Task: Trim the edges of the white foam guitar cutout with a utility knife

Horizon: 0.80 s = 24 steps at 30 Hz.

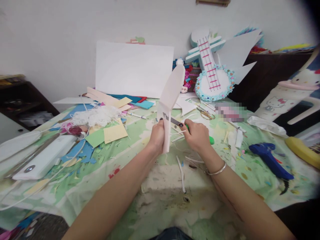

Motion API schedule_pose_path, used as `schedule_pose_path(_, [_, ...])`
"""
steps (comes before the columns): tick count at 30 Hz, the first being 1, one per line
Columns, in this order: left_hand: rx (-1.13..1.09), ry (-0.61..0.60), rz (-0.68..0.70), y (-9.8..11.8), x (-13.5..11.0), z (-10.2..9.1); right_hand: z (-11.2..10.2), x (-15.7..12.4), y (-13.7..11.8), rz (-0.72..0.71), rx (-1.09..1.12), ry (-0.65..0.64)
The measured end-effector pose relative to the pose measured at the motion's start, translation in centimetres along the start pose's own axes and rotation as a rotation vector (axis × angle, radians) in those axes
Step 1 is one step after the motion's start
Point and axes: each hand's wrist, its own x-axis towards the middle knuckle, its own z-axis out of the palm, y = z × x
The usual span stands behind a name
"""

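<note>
My left hand is closed around the lower part of a tall white foam piece with a rounded top, held upright on its edge over the table. My right hand grips a green-handled craft knife; its blade rests against the foam just above my left thumb. Thin white foam strips lie on the table below my hands. A silver bangle sits on my right wrist.
A blue glue gun lies at the right, scissors behind my hands. A foam guitar and a white board lean on the wall. Paper scraps, white threads and a power bank cover the left.
</note>
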Motion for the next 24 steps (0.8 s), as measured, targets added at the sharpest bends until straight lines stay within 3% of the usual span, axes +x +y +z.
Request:
schedule_pose_path(8, [0.059,0.040,0.101,-1.3,1.3,-0.7,-0.1,-0.1,-0.5,-0.016,-0.007,0.002])
schedule_pose_path(17, [0.092,0.019,0.114,-2.0,1.4,-0.5,-0.1,-0.5,-0.9,-0.036,0.011,0.040])
schedule_pose_path(24, [0.178,0.024,0.227,-2.6,1.5,-0.4,-0.2,-0.6,-1.1,-0.032,-0.014,0.068])
